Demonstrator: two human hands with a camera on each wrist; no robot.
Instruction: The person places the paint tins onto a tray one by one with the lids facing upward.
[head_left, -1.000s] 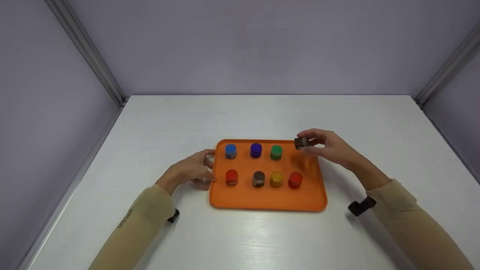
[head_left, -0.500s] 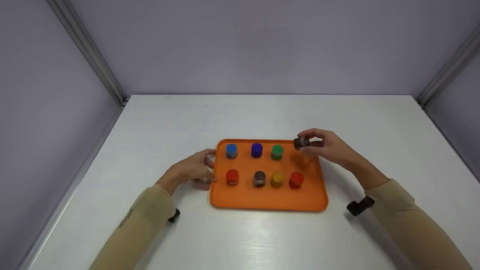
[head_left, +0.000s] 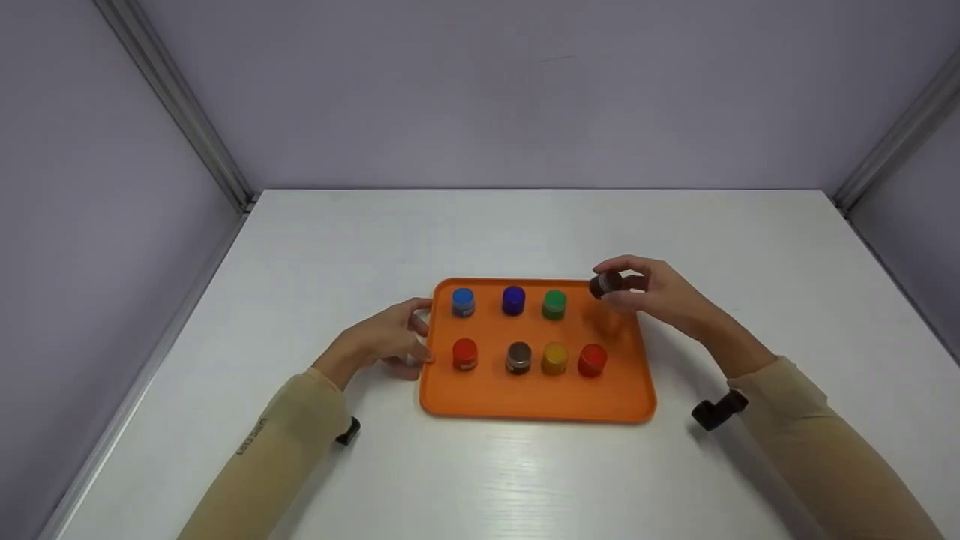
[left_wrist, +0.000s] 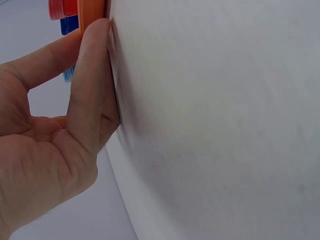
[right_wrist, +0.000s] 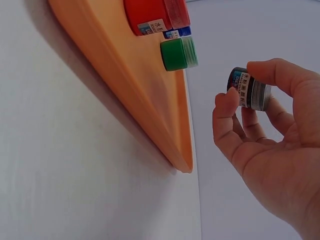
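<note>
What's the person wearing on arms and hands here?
Both hands bare: left hand, right hand. Tan long sleeves reach the wrists; the left one carries small dark lettering. A small black camera mount sits under each wrist.

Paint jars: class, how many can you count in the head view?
8. Back row: blue, purple, green. Front row: red, brown, yellow, red. One dark jar is held in the right hand.

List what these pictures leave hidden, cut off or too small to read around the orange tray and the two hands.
- Printed label on the small dark jar held by the right hand: too small and blurred, right wrist view.
- Orange plastic tray: cut off by the top edge, left wrist view.
- Left hand contact with the tray: fingertips unclear, head view.
</note>
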